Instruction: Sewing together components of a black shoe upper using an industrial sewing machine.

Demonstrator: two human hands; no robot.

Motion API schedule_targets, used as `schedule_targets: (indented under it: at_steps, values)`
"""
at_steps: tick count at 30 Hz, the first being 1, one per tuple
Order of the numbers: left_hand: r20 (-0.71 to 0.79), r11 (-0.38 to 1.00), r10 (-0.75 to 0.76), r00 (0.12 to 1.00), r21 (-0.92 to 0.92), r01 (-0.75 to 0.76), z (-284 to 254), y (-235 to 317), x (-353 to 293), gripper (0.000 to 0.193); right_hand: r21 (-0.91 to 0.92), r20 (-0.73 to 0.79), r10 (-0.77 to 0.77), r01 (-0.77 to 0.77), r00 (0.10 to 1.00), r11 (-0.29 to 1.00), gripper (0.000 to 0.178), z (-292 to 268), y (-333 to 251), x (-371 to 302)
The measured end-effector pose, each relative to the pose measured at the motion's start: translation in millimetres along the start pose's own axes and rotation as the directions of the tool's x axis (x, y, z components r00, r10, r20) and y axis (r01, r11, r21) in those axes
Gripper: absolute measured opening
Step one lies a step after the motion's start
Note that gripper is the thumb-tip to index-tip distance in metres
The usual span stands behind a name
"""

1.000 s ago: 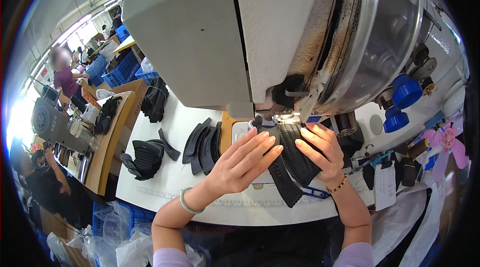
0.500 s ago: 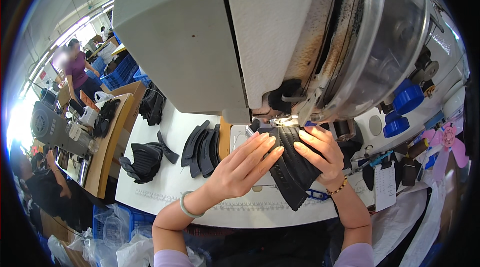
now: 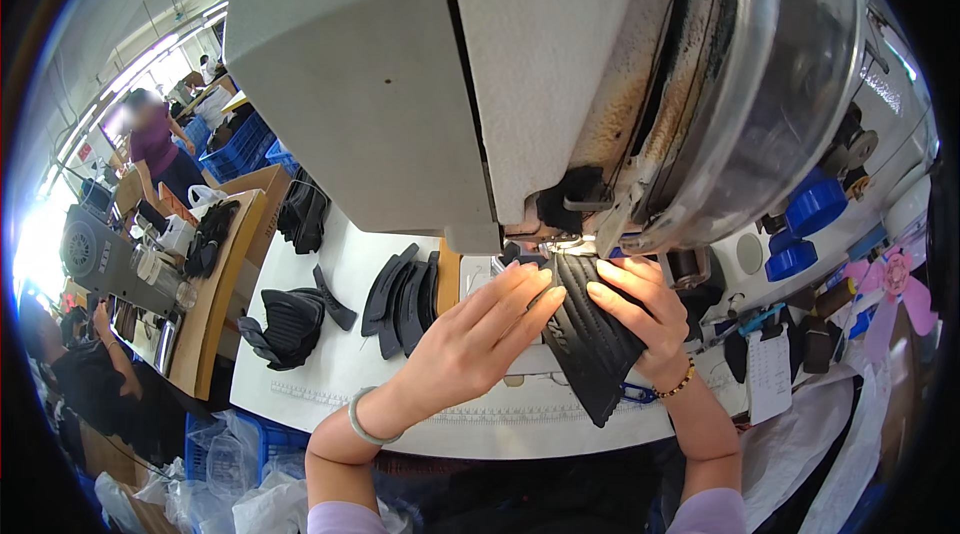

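A black padded piece [image 3: 592,342] with stitched ridges lies under the lit needle area of a sewing machine [image 3: 575,240]. Its wide end hangs down toward me. My left hand [image 3: 462,339] rests along the piece's left edge, fingers stretched out and tips touching it. On the other side my right hand [image 3: 645,319] lies with extended, parted fingers on its upper right part; the thumb cannot be made out. Both hands are close to the machine's foot, which is partly hidden. Curved black strips [image 3: 400,302] lie left of my left hand.
A stack of black padded pieces [image 3: 290,326] sits on the white table [image 3: 330,389] at left. The large machine head [image 3: 360,84] fills the space above. A pink fan [image 3: 895,279] and blue knobs [image 3: 815,199] stand at right. Two people are at left, beside another machine [image 3: 110,254].
The black piece has turned slightly and its lower end has swung a little to the right, showing more ridges. Both hands have stayed nearly in place.
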State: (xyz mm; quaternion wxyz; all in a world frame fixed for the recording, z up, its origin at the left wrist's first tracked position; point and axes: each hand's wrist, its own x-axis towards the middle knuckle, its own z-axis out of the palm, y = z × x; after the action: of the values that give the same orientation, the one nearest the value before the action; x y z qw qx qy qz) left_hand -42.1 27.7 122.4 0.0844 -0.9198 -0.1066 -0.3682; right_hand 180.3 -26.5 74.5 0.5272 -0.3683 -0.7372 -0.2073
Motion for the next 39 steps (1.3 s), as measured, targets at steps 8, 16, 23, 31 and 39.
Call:
schedule_targets:
  at_steps: [8,16,23,31,39]
  values:
    - [-0.027,0.997,-0.023,0.999,-0.074,0.021,5.1,-6.5,3.6,0.045,0.020,0.010,0.037,-0.037,0.999,0.999,0.038,1.3,3.7,1.3]
    - [-0.064,0.999,0.012,0.998,-0.041,-0.014,10.3,-7.7,1.1,0.047,0.093,0.017,0.120,-0.121,0.993,0.988,0.024,4.2,7.1,-4.3]
    - [-0.115,1.000,0.029,0.993,0.001,-0.029,19.6,-2.9,-0.3,0.052,0.182,0.007,0.172,-0.170,0.985,0.968,0.025,6.0,8.9,-7.4]
    - [-0.081,0.998,0.062,0.995,-0.006,-0.062,14.5,-7.4,1.1,0.052,0.138,0.009,0.149,-0.149,0.989,0.979,0.027,5.9,6.4,-6.5]
    - [-0.089,0.999,0.044,0.995,-0.023,-0.046,17.2,-8.3,-0.4,0.051,0.161,0.032,0.178,-0.181,0.983,0.970,0.027,6.1,7.4,-7.2]
